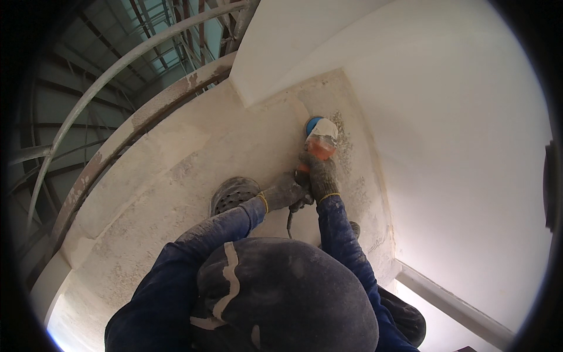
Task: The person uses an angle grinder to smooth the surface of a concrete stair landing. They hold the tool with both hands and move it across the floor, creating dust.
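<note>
An angle grinder (322,146) with an orange body, a dust-whitened head and a blue disc (313,124) is held low at the pale, dusty floor (193,146). My right hand (324,177), in a grey knitted glove with a yellow cuff edge, is closed around the orange body. Just to its left, my left hand (284,191), gloved alike, grips the rear end; its fingers are partly hidden. A dark cord (289,224) hangs below the hands. Beside the disc the surface looks rough and speckled. Whether the disc touches it, I cannot tell.
A curved metal railing (97,88) bounds the left side, with roof framing beyond. A smooth white wall (457,164) rises on the right. A dusty perforated shoe (234,195) stands beside my left wrist. A large rounded dark shape (287,293) fills the lower middle.
</note>
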{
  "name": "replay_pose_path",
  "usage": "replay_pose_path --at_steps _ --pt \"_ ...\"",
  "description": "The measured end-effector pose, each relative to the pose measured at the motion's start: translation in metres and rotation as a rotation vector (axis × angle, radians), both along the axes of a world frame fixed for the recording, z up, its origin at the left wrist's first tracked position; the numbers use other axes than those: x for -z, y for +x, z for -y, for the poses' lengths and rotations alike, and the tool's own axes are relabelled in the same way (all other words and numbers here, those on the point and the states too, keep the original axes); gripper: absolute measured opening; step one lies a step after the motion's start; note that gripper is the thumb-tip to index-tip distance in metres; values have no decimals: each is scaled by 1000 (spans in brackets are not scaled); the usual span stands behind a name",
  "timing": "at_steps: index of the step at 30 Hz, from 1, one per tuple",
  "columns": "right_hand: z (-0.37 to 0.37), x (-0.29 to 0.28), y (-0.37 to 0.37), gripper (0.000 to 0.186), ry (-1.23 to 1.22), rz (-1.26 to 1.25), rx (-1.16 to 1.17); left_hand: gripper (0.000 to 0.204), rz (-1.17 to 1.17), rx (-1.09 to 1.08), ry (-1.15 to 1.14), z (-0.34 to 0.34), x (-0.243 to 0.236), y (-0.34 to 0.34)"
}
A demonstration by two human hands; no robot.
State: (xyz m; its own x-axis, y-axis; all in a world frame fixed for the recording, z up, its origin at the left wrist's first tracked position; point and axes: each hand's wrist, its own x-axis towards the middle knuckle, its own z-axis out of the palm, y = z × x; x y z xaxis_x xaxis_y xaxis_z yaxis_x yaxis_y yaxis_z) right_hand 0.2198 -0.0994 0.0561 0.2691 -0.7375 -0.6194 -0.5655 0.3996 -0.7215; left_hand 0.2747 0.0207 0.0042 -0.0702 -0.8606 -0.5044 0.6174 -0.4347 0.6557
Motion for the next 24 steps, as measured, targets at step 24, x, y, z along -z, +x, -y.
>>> replay_pose_path --at_steps 24 --pt "-3 9 -18 39 111 81 102 12 -55 40 16 -6 -9 -2"
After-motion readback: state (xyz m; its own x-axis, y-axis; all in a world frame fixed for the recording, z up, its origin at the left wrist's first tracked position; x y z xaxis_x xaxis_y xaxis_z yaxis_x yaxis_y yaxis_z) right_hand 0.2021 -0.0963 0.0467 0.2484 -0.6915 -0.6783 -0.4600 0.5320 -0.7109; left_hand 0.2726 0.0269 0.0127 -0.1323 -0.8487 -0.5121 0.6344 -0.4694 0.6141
